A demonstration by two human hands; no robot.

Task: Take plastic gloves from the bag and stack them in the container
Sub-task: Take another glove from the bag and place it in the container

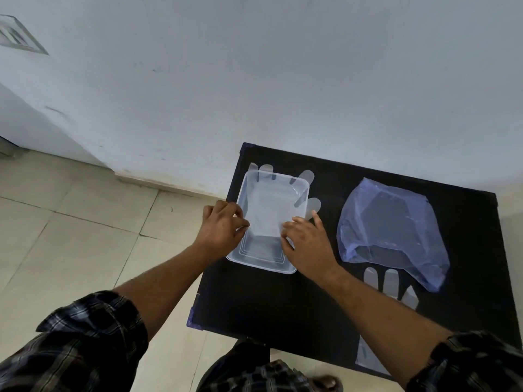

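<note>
Hands, two; container, one.

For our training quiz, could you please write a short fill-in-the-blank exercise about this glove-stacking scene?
1. Both hands, left hand and right hand, press a clear glove into the ____.
2. The table top is coloured ____.
3. The bag lies to the ____ of the container.
4. The glove's fingers hang over the container's ____ rim.

Missing words: container; black; right; far
</note>
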